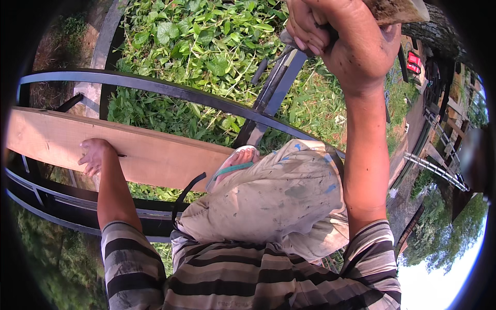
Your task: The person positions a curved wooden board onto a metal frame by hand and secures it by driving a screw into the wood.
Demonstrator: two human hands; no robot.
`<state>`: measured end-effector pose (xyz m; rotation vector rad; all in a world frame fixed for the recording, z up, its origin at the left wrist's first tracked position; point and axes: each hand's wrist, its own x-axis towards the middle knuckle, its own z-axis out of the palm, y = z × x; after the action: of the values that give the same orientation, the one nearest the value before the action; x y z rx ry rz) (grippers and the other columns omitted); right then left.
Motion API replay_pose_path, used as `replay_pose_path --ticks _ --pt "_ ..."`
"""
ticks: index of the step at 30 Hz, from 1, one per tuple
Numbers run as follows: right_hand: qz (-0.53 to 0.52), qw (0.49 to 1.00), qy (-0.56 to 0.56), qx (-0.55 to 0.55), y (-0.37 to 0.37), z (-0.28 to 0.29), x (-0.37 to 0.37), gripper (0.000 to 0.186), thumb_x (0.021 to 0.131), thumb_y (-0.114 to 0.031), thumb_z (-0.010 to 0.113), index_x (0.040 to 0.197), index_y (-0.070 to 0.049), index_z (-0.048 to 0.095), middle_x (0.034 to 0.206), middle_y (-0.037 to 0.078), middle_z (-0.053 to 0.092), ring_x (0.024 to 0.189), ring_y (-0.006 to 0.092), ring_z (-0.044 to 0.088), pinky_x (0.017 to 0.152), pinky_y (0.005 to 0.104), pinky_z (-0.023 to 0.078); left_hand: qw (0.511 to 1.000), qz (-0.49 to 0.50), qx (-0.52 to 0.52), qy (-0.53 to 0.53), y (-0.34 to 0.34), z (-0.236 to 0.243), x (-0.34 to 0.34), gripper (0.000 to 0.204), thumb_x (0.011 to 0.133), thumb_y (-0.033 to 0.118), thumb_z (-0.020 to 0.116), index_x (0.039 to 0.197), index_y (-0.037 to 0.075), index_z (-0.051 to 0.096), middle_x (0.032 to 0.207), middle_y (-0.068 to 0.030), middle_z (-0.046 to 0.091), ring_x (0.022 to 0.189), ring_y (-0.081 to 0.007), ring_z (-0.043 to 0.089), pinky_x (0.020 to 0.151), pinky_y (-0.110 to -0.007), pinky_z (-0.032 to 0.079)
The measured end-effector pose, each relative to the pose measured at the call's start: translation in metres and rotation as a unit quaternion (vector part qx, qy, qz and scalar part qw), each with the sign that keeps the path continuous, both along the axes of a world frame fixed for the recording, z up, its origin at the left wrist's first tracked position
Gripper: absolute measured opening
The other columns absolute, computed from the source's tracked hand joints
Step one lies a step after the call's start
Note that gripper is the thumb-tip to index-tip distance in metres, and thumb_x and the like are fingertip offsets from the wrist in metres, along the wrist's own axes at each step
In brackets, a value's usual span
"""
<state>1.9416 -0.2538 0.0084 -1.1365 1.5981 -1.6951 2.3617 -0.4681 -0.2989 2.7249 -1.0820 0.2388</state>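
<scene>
A long, light reddish-brown wooden plank (160,157) lies across a curved black metal frame (170,93) at the left. My left hand (97,156) rests on its face with the fingers spread. A small dark mark or hole shows in the wood beside that wrist. Raised at the upper right, my right hand (343,44) is closed in a fist. From its heel side sticks out a worn brown wooden piece (395,10) with a pale end; the rest is hidden by the hand or cut off by the picture's edge.
My foot in a green-strapped sandal (235,164) is at the plank's right end. A black metal beam (271,90) runs off beyond the frame. Leafy green plants (206,46) grow below. A ladder-like metal piece (436,170), a red object (414,62) and a tree trunk (439,33) stand to the right.
</scene>
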Motion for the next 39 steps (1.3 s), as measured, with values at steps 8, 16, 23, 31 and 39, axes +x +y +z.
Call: replay_pose_path --ticks 8,16,23,31,39 --pt "-0.053 0.983 0.168 0.042 0.007 -0.024 0.0 0.028 0.084 -0.003 0.072 0.103 0.002 0.053 0.08 0.003 0.06 0.069 0.0084 0.057 0.059 0.0249 0.047 1.0 0.006 -0.011 0.02 -0.005 -0.013 -0.013 0.077 0.091 0.061 0.05 0.148 0.01 0.042 0.154 -0.0357 0.028 0.143 -0.0521 0.026 0.113 -0.061 0.029" --pt "0.022 0.994 0.107 -0.022 0.006 -0.007 0.004 0.012 0.082 0.0 0.069 0.083 -0.002 0.056 0.068 0.002 0.056 0.059 0.0092 0.055 0.052 0.025 0.043 1.0 -0.006 -0.005 0.014 0.0 -0.014 -0.016 0.077 0.091 0.061 0.049 0.148 0.01 0.042 0.154 -0.036 0.028 0.143 -0.0519 0.027 0.113 -0.06 0.03" --pt "-0.144 0.975 0.164 0.031 -0.006 -0.005 0.013 0.021 0.087 -0.006 0.071 0.075 -0.004 0.055 0.061 0.0 0.053 0.053 0.006 0.049 0.047 0.0233 0.037 1.0 0.001 -0.01 0.012 -0.002 -0.008 -0.01 0.076 0.091 0.06 0.049 0.148 0.01 0.043 0.154 -0.0363 0.027 0.142 -0.0518 0.028 0.113 -0.06 0.03" --pt "0.019 1.0 0.012 0.011 -0.003 0.031 -0.023 0.026 0.089 -0.013 0.068 0.072 -0.007 0.05 0.053 -0.002 0.044 0.04 0.0042 0.037 0.037 0.0215 0.029 1.0 0.0 0.0 0.003 -0.002 -0.003 0.002 0.078 0.091 0.061 0.047 0.15 0.01 0.04 0.155 -0.036 0.025 0.143 -0.0516 0.027 0.113 -0.059 0.03" --pt "-0.039 0.982 0.052 0.176 -0.049 0.053 -0.045 0.027 0.086 -0.013 0.061 0.064 -0.01 0.047 0.05 0.0 0.045 0.037 0.0079 0.039 0.037 0.0247 0.033 1.0 -0.007 0.014 0.018 0.0 0.001 0.0 0.082 0.091 0.063 0.043 0.155 0.012 0.034 0.158 -0.0329 0.024 0.144 -0.0507 0.026 0.111 -0.068 0.023"
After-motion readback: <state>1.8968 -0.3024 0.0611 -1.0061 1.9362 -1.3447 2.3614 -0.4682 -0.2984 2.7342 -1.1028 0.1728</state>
